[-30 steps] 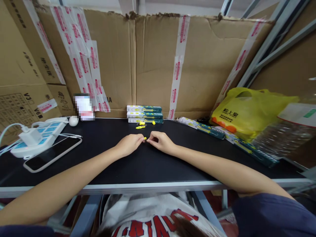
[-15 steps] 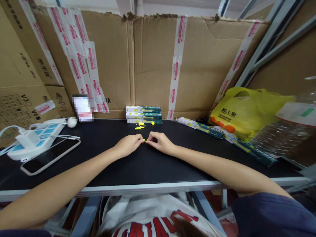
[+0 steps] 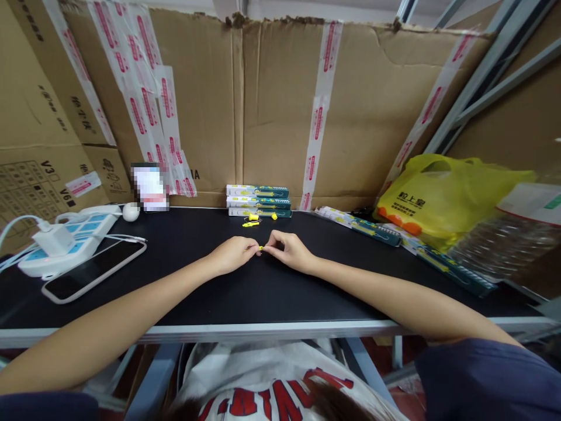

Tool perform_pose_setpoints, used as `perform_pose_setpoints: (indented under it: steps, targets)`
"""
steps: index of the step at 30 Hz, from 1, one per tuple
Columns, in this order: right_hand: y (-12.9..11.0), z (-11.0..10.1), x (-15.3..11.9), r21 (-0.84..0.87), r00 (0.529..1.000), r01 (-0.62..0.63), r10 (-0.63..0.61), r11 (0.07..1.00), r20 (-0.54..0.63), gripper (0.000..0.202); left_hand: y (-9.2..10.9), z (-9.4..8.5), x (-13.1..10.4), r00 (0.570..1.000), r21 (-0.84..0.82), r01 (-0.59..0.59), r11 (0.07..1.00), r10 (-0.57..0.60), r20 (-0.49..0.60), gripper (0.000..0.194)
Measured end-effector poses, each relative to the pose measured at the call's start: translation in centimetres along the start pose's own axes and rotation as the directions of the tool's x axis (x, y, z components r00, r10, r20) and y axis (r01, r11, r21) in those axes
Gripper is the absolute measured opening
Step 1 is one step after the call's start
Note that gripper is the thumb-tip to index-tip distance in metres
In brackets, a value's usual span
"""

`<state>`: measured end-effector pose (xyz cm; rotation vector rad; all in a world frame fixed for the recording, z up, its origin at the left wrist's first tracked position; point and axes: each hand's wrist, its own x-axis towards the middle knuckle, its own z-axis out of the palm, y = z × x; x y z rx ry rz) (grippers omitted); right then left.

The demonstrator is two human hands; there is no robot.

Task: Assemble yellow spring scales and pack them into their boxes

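Above the middle of the black table (image 3: 280, 298), my left hand (image 3: 234, 255) pinches a small yellow piece (image 3: 261, 248) between thumb and fingers. Facing it, my right hand (image 3: 291, 251) is closed in a pinch at the other side of the same piece, fingertips almost meeting the left ones. The piece is too small and too covered by fingers to show its kind. Just beyond the hands lie several yellow parts: a short cylinder (image 3: 253, 217), a flat slim part (image 3: 251, 224) and a small knob-like part (image 3: 274, 216).
Behind the yellow parts stands a stack of slim printed boxes (image 3: 258, 200). More such boxes (image 3: 359, 225) lie at right, by a yellow plastic bag (image 3: 442, 199) and a large clear bottle (image 3: 495, 240). At left are a power strip (image 3: 83, 240) and a phone (image 3: 94, 270). Cardboard (image 3: 280, 117) closes the back.
The hands have come slightly closer together, with the right fingertips now at the yellow piece. The whole view has shifted a little; the other items stay in place.
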<state>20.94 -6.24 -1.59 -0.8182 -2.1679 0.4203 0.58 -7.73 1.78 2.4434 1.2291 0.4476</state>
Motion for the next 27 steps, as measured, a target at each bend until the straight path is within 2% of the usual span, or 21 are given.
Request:
perform_pose_setpoints:
  steps: [12,20,23,27]
  targets:
    - [0.4,-0.2,0.4,0.219,0.988,-0.156,0.151,0.963,0.04,0.032,0.3,-0.5,0.2,0.999,-0.095,0.016,0.995,-0.012,0.043,0.037]
    - [-0.8,-2.2,-1.2,0.254,0.988,-0.151,0.15,0.955,0.023,0.036,3.0,-1.0,0.2,0.984,-0.257,0.072,0.964,-0.027,0.176,0.027]
    - [-0.9,-2.7,-1.4,0.241,0.992,-0.127,0.12,0.962,0.04,0.032,2.9,-0.6,-0.1,0.995,-0.261,0.009,0.965,0.017,0.099,0.029]
    - [-0.9,-2.9,-1.1,0.18,0.996,-0.068,0.055,0.981,0.076,0.024,1.6,0.0,-0.3,0.999,-0.248,-0.012,0.969,0.019,0.026,0.029]
